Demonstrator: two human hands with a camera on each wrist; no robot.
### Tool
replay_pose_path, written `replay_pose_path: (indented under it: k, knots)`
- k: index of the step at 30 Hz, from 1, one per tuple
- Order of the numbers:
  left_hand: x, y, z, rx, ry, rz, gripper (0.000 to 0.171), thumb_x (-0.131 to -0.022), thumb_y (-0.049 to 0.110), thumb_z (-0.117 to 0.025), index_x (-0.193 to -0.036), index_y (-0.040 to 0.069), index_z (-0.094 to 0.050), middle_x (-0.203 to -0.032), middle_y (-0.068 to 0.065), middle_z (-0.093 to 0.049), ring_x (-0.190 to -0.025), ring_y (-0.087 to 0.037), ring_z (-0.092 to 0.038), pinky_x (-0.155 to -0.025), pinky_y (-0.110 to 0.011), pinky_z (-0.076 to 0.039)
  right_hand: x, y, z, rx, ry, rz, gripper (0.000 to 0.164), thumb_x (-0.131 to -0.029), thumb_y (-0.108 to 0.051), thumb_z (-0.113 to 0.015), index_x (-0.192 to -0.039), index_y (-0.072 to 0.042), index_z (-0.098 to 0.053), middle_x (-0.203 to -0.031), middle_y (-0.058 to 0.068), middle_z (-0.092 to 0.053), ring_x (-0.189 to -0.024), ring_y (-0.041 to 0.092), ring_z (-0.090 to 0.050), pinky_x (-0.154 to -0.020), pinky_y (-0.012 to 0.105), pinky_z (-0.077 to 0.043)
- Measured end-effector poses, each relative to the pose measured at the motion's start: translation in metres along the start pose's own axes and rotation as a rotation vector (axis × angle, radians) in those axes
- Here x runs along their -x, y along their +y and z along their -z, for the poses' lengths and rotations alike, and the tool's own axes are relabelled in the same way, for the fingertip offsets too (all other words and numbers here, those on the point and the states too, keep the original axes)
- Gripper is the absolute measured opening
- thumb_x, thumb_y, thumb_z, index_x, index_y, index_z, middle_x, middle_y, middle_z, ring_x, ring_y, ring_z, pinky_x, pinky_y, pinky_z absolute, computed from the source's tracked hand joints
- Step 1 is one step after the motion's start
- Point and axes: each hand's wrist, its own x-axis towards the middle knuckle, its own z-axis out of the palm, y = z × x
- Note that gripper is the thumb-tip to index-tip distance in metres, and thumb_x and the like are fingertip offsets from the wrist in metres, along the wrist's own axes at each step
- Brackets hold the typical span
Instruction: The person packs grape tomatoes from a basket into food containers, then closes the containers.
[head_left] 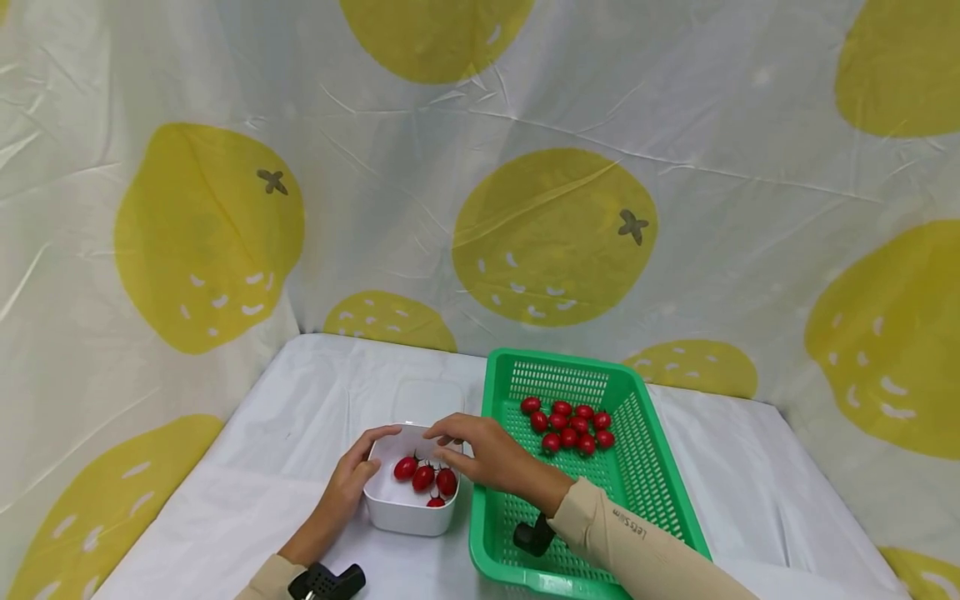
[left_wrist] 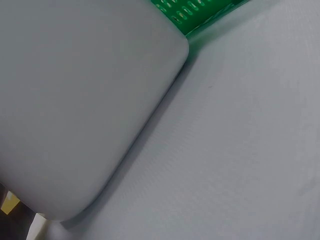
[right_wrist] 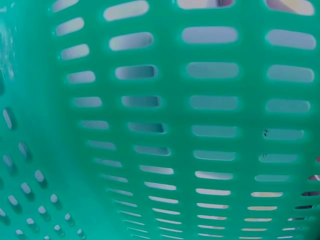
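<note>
In the head view my left hand [head_left: 351, 471] grips the left side of a white square container [head_left: 408, 518], its thumb and fingers along the rim. Inside lie several red cherry tomatoes [head_left: 423, 477] with green stems. My right hand [head_left: 480, 450] reaches over the container's right rim, fingers bent and thumb apart from the index finger, with no tomato visible between them. The container's outer wall [left_wrist: 90, 100] fills much of the left wrist view. From the right wrist, only the slotted wall of a green basket [right_wrist: 175, 115] shows up close.
Right of the container stands the green basket [head_left: 678, 500], its wall under my right forearm. More cherry tomatoes [head_left: 568, 422] lie together in its far half. A pale, flat translucent piece [head_left: 427, 400] lies behind the container. A lemon-print cloth [head_left: 390, 208] hangs behind the white-covered table [head_left: 300, 417].
</note>
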Motion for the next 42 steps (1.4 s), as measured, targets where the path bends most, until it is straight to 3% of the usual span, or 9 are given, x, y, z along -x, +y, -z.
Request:
replay_pose_path:
  k: [20,28,42]
  knots:
    - [0.000,0.003,0.000,0.000,-0.002,-0.004,0.050,-0.090,-0.007,-0.033,-0.134,0.006,-0.051,-0.136,-0.018,-0.050,-0.134,-0.004,-0.035,-0.108,-0.010,-0.016,0.001,-0.001,-0.001,0.006,-0.022,0.003,0.027,-0.090,-0.011,-0.068,-0.117,-0.011,-0.066,-0.113,0.003,-0.068,-0.100,0.011,-0.063,-0.088,0.031,-0.053]
    - [-0.001,0.003,0.000,0.011,-0.002,-0.001,0.051,-0.089,-0.008,-0.032,-0.134,0.005,-0.051,-0.136,-0.023,-0.048,-0.135,-0.006,-0.035,-0.108,-0.010,-0.017,0.000,0.000,0.007,-0.023,-0.015,0.019,0.029,-0.090,-0.009,-0.067,-0.119,-0.010,-0.064,-0.114,0.002,-0.066,-0.100,0.020,-0.062,-0.086,0.031,-0.053]
    - [-0.001,0.004,-0.001,0.016,-0.011,-0.024,0.051,-0.089,-0.010,-0.032,-0.136,0.004,-0.049,-0.137,-0.019,-0.049,-0.136,-0.007,-0.034,-0.109,-0.010,-0.015,0.018,0.003,0.036,0.001,0.086,-0.097,0.028,-0.089,-0.016,-0.070,-0.117,-0.010,-0.067,-0.112,-0.003,-0.068,-0.096,0.011,-0.061,-0.085,0.034,-0.054]
